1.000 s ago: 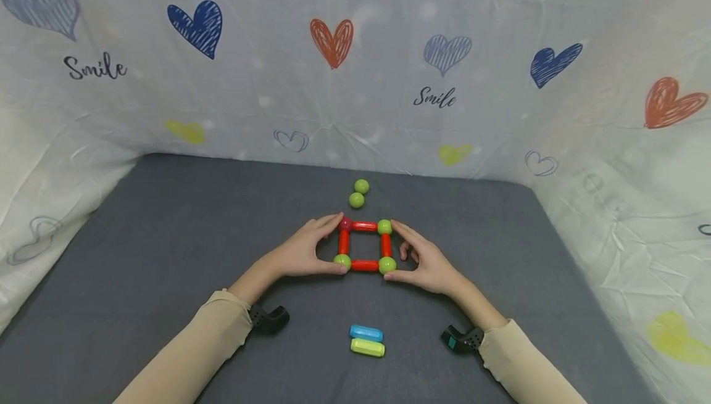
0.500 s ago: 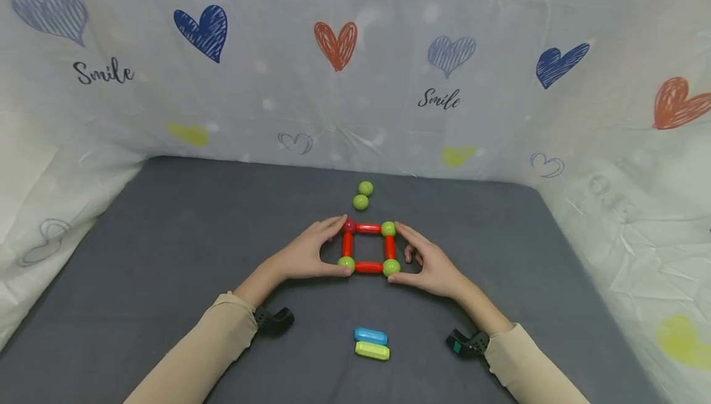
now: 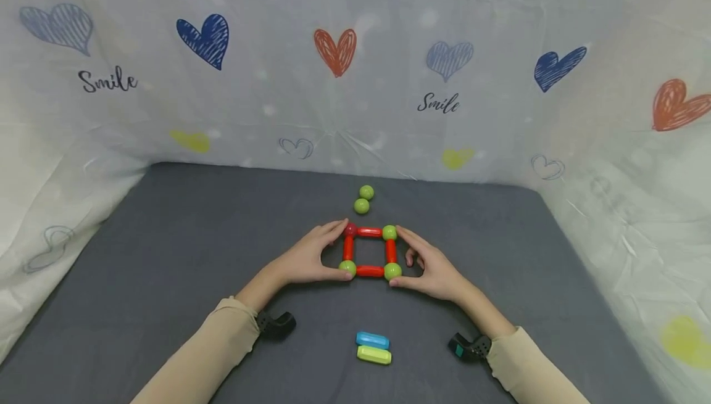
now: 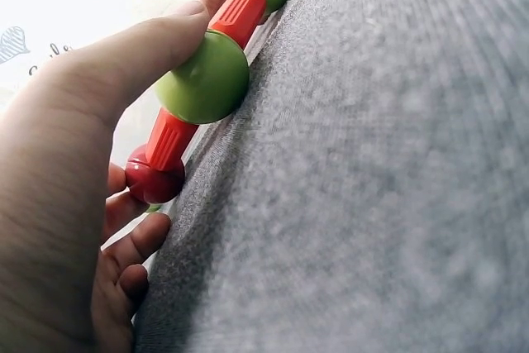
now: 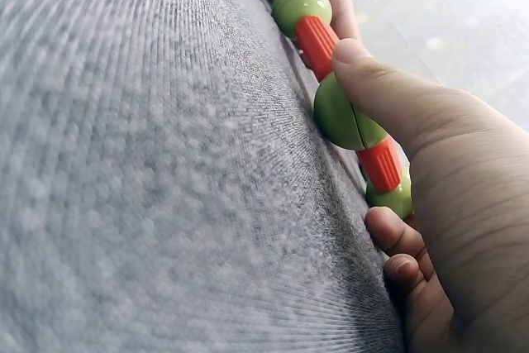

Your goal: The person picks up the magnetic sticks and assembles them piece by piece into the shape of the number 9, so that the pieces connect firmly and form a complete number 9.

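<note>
A small square of red rods [image 3: 370,271] joined by balls lies in the middle of the grey cloth in the head view. One corner ball is dark red [image 3: 350,230]; the others, such as the near right one [image 3: 392,271], are green. My left hand [image 3: 308,257] holds the left side, thumb on the near green ball [image 4: 203,78] and forefinger at the red ball [image 4: 154,178]. From the right, my right hand [image 3: 430,266] pinches the other side: its thumb presses the near green ball [image 5: 347,113], its forefinger reaches the far one [image 5: 390,196].
Two loose green balls [image 3: 361,206] sit just beyond the square. Nearer to me lie a blue rod [image 3: 373,340] and a yellow-green rod [image 3: 374,355] side by side. A white curtain [image 3: 383,71] printed with hearts rises behind the table [image 3: 233,206] and along its sides.
Everything has shifted slightly right and down in the head view, background included. Both hands keep the same hold on the square.
</note>
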A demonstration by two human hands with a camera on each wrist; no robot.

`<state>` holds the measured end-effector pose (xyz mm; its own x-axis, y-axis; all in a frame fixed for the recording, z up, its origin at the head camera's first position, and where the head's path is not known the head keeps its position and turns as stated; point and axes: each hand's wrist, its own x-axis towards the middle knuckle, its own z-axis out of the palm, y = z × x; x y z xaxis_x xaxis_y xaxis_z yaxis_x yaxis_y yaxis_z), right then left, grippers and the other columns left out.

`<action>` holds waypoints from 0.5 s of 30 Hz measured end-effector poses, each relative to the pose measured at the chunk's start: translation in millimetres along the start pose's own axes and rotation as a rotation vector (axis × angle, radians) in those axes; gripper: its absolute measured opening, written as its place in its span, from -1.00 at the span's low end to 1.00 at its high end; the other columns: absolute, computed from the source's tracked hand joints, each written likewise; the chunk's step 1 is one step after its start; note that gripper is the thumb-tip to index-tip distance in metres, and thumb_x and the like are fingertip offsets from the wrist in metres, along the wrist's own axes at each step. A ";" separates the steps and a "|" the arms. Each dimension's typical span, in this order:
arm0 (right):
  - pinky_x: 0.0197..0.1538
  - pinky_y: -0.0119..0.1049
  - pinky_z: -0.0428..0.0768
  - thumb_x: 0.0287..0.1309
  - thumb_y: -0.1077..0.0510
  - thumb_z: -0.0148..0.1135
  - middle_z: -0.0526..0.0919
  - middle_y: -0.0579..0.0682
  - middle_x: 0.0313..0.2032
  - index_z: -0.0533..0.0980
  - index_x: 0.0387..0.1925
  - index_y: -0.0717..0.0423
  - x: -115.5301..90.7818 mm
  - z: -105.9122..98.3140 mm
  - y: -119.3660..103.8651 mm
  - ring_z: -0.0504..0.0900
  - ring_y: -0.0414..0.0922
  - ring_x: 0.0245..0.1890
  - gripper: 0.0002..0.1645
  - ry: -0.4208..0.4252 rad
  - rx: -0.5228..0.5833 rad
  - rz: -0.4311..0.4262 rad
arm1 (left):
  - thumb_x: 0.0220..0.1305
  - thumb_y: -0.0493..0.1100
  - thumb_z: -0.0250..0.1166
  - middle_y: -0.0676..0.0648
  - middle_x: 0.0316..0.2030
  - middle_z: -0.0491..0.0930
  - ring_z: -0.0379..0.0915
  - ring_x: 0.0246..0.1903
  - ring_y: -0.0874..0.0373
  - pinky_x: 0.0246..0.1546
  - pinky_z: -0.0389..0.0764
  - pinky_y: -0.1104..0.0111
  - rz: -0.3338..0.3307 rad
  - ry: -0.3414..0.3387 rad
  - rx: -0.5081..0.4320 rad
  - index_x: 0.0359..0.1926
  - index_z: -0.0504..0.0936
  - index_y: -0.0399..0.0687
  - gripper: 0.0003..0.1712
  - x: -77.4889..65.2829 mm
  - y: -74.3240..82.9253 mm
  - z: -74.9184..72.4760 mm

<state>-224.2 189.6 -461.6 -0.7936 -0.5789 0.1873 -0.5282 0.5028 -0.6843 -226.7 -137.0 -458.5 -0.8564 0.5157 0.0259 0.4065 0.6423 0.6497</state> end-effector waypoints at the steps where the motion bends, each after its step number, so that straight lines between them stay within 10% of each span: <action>1: -0.36 -0.38 0.37 0.09 -0.01 0.69 0.52 -0.05 -0.18 0.14 0.67 0.10 -0.6 0.2 0.0 0.37 -0.24 -0.41 0.28 -0.001 0.001 0.003 | 0.15 0.37 0.54 -0.08 0.65 0.11 0.39 0.35 -0.06 0.42 0.38 -0.13 0.001 -0.001 0.003 0.72 0.05 0.03 0.32 0.1 0.1 0.3; 15: -0.33 -0.37 0.41 0.18 0.00 0.62 0.56 -0.05 -0.19 0.17 0.66 0.11 -1.4 -3.1 -3.7 0.39 -0.24 -0.43 0.17 0.005 0.004 0.022 | 0.16 0.36 0.54 -0.08 0.66 0.10 0.38 0.37 -0.08 0.42 0.36 -0.14 -0.003 -0.004 -0.002 0.72 0.04 0.04 0.32 -0.6 -0.3 0.9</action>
<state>-222.1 190.6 -457.1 -0.8069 -0.5639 0.1757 -0.5090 0.5128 -0.6914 -226.1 -136.9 -459.4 -0.8561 0.5165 0.0211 0.4036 0.6422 0.6517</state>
